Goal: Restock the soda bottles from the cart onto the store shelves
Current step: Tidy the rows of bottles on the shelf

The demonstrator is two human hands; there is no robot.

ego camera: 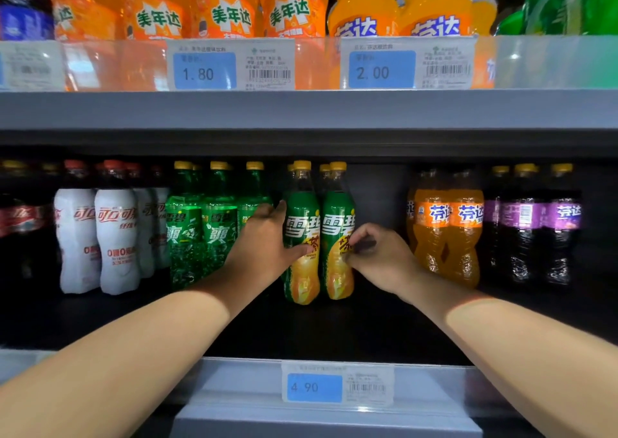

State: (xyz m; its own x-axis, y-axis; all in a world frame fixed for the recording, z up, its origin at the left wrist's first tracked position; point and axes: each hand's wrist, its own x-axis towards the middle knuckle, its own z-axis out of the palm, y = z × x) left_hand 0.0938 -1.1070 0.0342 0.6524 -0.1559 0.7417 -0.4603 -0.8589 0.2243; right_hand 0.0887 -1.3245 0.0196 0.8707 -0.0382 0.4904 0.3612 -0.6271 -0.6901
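Two green-and-yellow soda bottles with yellow caps stand side by side in the middle of the lower shelf (334, 324). My left hand (264, 240) grips the left bottle (302, 223), fingers behind it and thumb across its front. The right bottle (336, 270) is held at its right side by my right hand (378, 257), whose fingers curl against the label. More bottles of the same kind stand behind these two. The cart is out of view.
Green soda bottles (200, 230) and white cola bottles (113, 237) stand left of my hands, orange (444, 230) and purple bottles (535, 230) to the right, with a gap beside the right bottle. Large orange bottles fill the upper shelf (307, 110). A price tag (337, 385) sits on the front rail.
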